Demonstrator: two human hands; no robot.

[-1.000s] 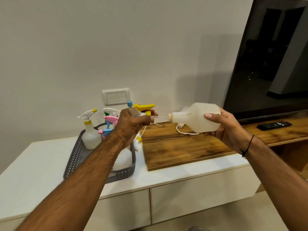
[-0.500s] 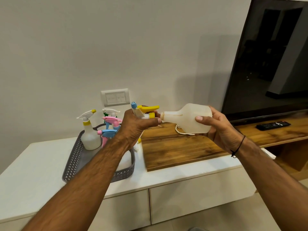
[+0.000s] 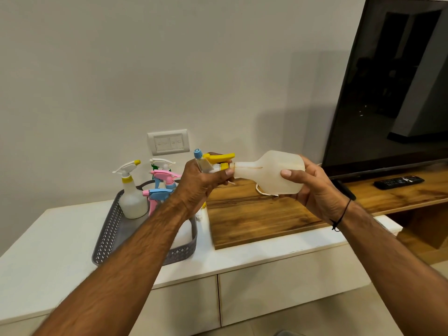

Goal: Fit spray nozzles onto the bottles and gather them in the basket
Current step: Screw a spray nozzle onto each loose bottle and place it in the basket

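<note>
Fingers (image 3: 228, 172) of the left hand (image 3: 196, 184) clamp the yellow nozzle (image 3: 219, 159), now pushed against the neck of the bottle (image 3: 269, 172) gripped sideways by the right hand (image 3: 312, 187); screwing comes next, above the surface (image 3: 60, 238).

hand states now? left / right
Left hand: closed, gripping the yellow spray nozzle at the bottle's neck.
Right hand: closed, holding the translucent white bottle on its side.
</note>
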